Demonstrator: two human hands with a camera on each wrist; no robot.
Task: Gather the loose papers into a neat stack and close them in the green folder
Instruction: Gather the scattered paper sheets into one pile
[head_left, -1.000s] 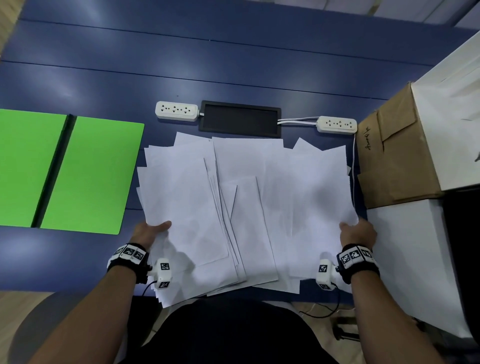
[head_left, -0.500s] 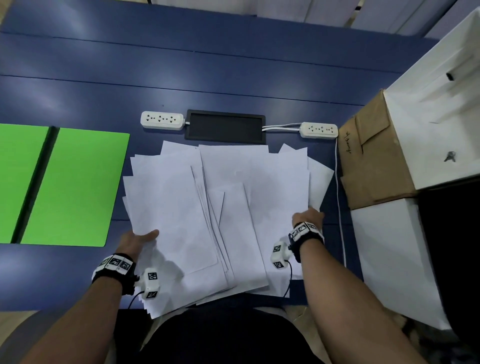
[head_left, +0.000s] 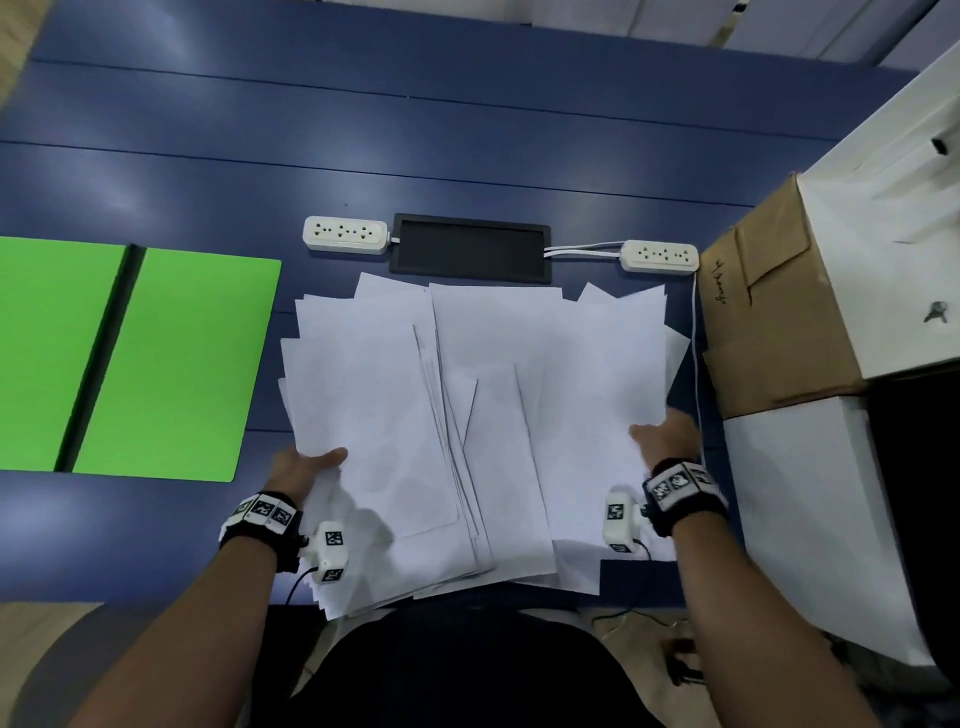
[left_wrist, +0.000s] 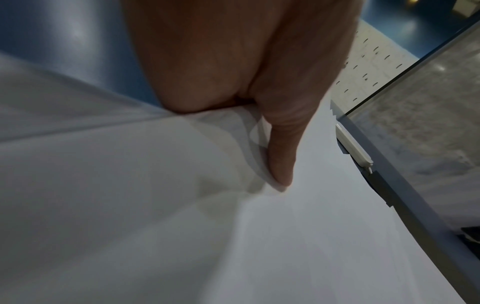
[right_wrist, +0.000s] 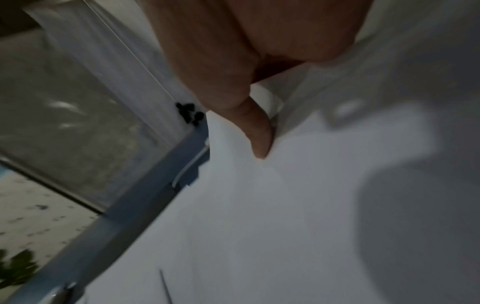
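**Ana:** Papers (head_left: 467, 415) are lying fanned out on the blue counter (head_left: 467, 130), some hanging over its near edge. How should this gathering be done well?

**Ben:** By my reckoning, both sides should be squeezing inward together, evenly, so the sheets are sliding over one another rather than buckling. Once they are overlapping, standing the bundle on edge and tapping it would be squaring it up. The risk, I think, is the lower sheets slipping off the near edge.

**Ana:** What are the hands doing now?

**Ben:** The left hand (head_left: 304, 467) is pinching the left edge of the pile: in the wrist view its thumb (left_wrist: 279, 156) is lying on top of the sheets with the fingers hidden beneath. The right hand (head_left: 662, 439) is gripping the right edge the same way, thumb (right_wrist: 255, 133) on top, paper curling up beside it.

**Ana:** So where are the sheets sitting relative to them?

**Ben:** Between the two hands, spreading away toward the black panel (head_left: 470, 248). The green folder (head_left: 171, 364) is lying open and flat, just beside the pile on its left, not touching it. A cardboard box (head_left: 774, 322) is standing near the right hand.
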